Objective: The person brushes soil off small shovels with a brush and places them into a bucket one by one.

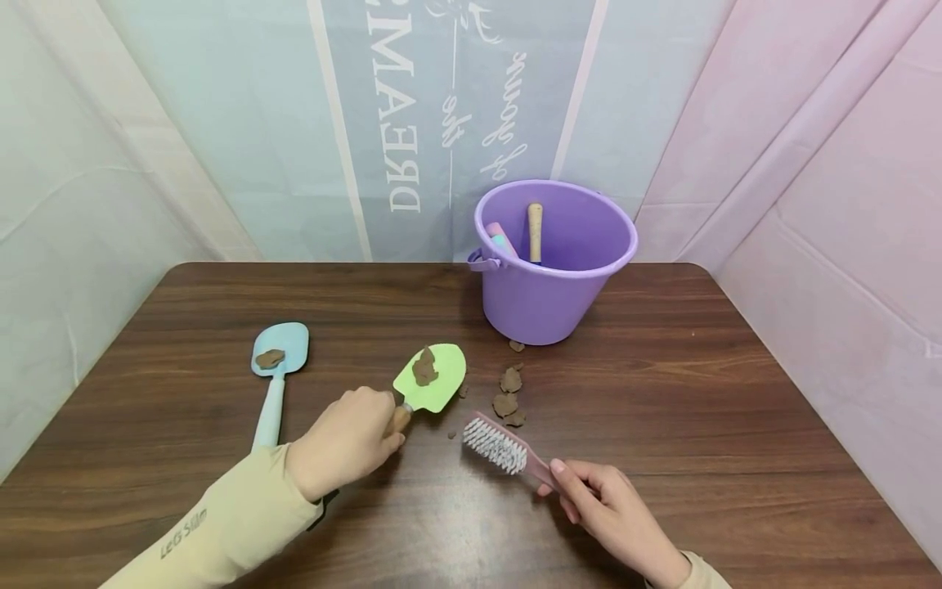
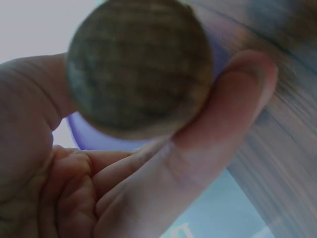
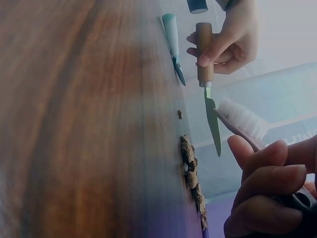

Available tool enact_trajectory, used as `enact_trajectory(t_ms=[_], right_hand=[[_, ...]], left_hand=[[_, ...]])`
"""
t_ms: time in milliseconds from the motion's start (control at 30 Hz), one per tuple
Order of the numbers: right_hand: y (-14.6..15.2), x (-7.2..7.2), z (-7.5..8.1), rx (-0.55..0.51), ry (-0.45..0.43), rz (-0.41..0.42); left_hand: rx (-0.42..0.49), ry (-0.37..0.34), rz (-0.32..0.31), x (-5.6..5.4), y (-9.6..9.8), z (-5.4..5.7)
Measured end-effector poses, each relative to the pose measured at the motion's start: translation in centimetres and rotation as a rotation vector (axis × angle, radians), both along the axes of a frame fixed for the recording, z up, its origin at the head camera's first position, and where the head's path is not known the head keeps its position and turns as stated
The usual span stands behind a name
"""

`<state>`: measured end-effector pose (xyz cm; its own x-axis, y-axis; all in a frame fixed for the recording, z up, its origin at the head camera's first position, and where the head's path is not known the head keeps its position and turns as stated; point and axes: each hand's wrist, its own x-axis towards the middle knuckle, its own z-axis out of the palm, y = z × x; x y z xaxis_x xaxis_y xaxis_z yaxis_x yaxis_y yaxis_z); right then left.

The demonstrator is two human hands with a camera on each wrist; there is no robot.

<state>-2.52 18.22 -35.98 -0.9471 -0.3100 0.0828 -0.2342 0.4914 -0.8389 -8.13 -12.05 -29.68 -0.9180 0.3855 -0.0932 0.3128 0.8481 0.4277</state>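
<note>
My left hand (image 1: 349, 438) grips the wooden handle (image 2: 141, 69) of a small green trowel (image 1: 447, 380). A brown clump (image 1: 424, 367) of what looks like dried soil lies on its blade. In the right wrist view the trowel is held above the table, its handle in the left fingers. My right hand (image 1: 611, 507) holds the handle of a pink brush (image 1: 500, 442), white bristles showing toward me in the head view. Several brown clods (image 1: 505, 404) lie on the table just beyond the brush head, in a line toward the bucket. Small crumbs (image 1: 452, 435) lie between brush and trowel.
A purple bucket (image 1: 540, 307) stands at the back, with a wooden-handled tool (image 1: 535, 233) and a pink-and-turquoise item (image 1: 502, 237) inside. On the left lies a light blue shovel (image 1: 287, 339) bearing another brown clod (image 1: 270, 358). Curtains hang behind the wooden table (image 1: 736, 425).
</note>
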Motion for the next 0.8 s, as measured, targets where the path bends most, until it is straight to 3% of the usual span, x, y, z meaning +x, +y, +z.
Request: enact_trajectory(t_ms=[200, 400, 800], right_hand=[[0.0, 0.0, -0.1, 0.0, 0.017, 0.002], [-0.1, 0.1, 0.2, -0.019, 0.035, 0.001], [-0.1, 0.2, 0.2, -0.088, 0.089, 0.001]], left_hand=[[0.009, 0.028, -0.012, 1.4, 0.7, 0.0], [0.016, 0.103, -0.042, 2.4, 1.1, -0.2], [0.024, 0.157, -0.108, 3.5, 1.6, -0.2]])
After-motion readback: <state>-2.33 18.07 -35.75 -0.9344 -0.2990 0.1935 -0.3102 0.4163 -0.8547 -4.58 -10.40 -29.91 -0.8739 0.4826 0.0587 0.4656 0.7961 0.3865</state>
